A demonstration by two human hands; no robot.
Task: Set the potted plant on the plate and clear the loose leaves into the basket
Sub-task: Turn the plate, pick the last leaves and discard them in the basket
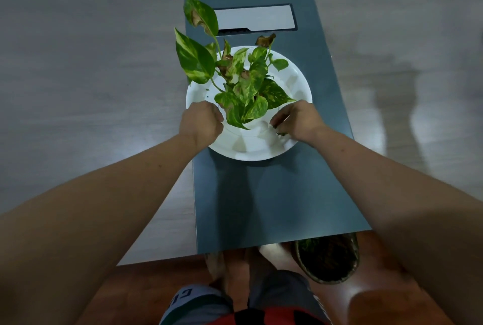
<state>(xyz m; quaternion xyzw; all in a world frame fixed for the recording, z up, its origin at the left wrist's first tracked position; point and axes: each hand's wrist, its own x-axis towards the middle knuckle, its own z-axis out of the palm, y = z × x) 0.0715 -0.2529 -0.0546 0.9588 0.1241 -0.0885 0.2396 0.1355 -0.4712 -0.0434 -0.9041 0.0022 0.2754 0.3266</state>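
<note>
The potted plant [243, 84], green and yellow leaves with some brown ones, stands in a white pot [251, 130] in the middle of the round white plate [295, 81]. My left hand [201, 122] is curled against the pot's left side. On the right side, my right hand [296, 119] has its fingers curled at the pot's rim. A small green leaf piece [281, 133] shows under that hand. The dark woven basket [328, 259] sits on the floor at the table's near right corner, with leaves in it.
The plate lies on a dark blue-grey strip [274, 194] running down the grey table [91, 89]. A cable slot with a pale cover [256, 17] is behind the plant. My feet and the wooden floor [156, 285] are below the table's near edge.
</note>
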